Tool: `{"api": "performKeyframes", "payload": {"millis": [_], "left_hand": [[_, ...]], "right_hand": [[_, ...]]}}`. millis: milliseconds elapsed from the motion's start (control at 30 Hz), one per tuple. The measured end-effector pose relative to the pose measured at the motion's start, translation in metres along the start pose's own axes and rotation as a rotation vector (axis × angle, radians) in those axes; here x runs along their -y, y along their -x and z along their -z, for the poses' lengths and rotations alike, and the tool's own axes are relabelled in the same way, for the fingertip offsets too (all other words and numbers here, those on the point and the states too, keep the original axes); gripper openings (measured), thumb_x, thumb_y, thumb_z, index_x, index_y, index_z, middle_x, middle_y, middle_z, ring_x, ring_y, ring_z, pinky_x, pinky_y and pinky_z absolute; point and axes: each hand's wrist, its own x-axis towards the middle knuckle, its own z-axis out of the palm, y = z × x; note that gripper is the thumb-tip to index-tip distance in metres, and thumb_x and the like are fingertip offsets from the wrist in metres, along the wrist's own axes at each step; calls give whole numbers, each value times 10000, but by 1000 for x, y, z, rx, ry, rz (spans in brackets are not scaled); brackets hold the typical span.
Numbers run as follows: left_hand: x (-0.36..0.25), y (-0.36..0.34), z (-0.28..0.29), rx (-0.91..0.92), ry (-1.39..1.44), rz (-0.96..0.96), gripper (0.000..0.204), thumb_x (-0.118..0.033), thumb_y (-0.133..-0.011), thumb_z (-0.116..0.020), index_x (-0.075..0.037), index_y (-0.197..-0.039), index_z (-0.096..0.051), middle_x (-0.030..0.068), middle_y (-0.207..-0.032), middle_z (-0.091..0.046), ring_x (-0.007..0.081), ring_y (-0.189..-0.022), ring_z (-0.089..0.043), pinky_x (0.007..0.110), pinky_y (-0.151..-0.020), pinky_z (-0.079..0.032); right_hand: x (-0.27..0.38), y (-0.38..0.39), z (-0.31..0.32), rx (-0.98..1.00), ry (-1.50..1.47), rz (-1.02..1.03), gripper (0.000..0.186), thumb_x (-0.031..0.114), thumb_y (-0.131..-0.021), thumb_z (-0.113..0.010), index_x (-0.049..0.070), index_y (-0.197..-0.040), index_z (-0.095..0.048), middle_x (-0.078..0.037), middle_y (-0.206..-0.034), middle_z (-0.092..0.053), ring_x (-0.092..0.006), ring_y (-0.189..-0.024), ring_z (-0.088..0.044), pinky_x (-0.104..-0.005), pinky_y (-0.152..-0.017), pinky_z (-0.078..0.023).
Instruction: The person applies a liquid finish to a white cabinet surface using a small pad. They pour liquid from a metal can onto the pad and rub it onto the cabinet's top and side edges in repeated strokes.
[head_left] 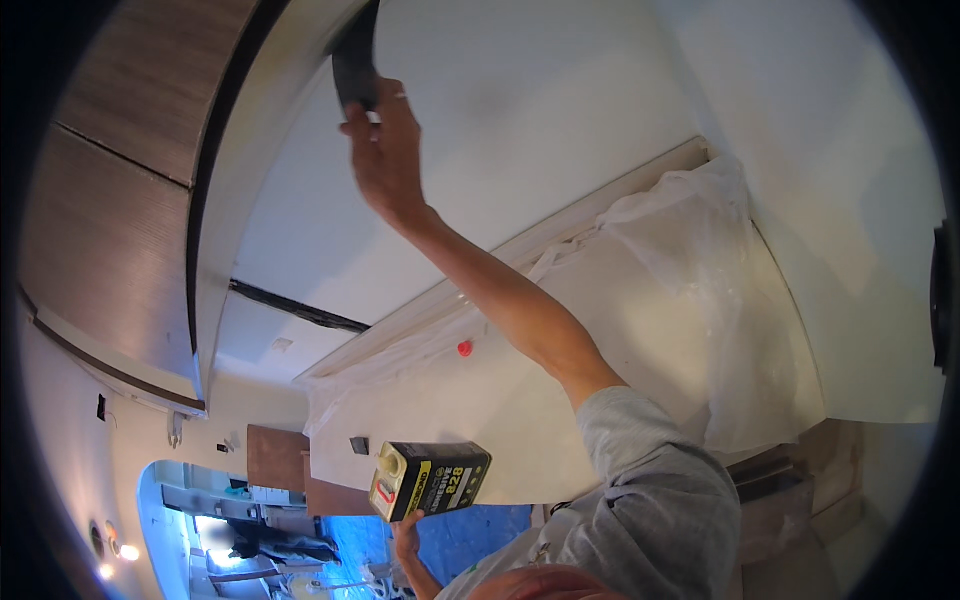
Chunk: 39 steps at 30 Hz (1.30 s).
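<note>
High up, my right hand [388, 150] grips a dark, flat, slightly curved piece [354, 62] against the pale panel [490, 60], near its border with the wood-grain cabinets. The piece's exact kind cannot be made out. Lower down, my left hand [406, 535] holds a rectangular black and yellow adhesive can [445, 478] from below, tilted, with its pale round spout to the upper left. A small red cap [465, 349] lies on the pale surface [540, 430] between the can and my right forearm.
Wood-grain cabinets [110, 230] line the left. A dark strip [300, 305] crosses the panel's lower part. Crumpled clear plastic sheeting [690, 250] drapes over the ledge. A small dark block [360, 445] is near the can. Blue sheeting [470, 540] and another person [275, 542] appear beyond.
</note>
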Motion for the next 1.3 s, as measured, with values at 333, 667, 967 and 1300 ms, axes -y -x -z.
{"api": "performKeyframes", "payload": {"millis": [333, 667, 967, 1300], "left_hand": [[-9, 3, -13, -62, -22, -29, 743, -68, -685, -828, 6, -1380, -576, 103, -1291, -669, 230, -1162, -619, 380, -1029, -443], [-3, -1, -1, -60, -137, 18, 767, -35, -699, -801, 7, -1421, -544, 112, -1337, -649, 247, -1218, -608, 387, -1071, -429], [11, 1, 3, -126, -83, 51, 671, -69, -719, -805, 30, -1353, -608, 104, -1279, -688, 225, -1172, -634, 370, -1048, -457], [43, 33, 19, -264, -82, -21, 1051, -264, -665, -939, -11, -1536, -407, 131, -1491, -519, 256, -1401, -438, 392, -1178, -337]], "right_hand": [[-29, -33, -6, -5, -269, -511, 198, 51, -980, -518, -69, -1088, -632, -73, -894, -603, -126, -783, -628, -333, -743, -665], [21, 19, -55, 87, 137, -18, 162, 54, -1005, -548, -87, -1080, -574, -165, -1020, -586, -222, -795, -687, -313, -615, -621], [11, 141, -17, 207, -386, -670, 118, 103, -1020, -592, -1, -966, -604, -23, -917, -584, -158, -854, -680, -418, -876, -650], [55, 292, -11, 509, -290, -1235, 237, 227, -968, -710, 16, -1048, -636, -103, -1114, -662, -303, -1232, -637, -403, -924, -611]]}}
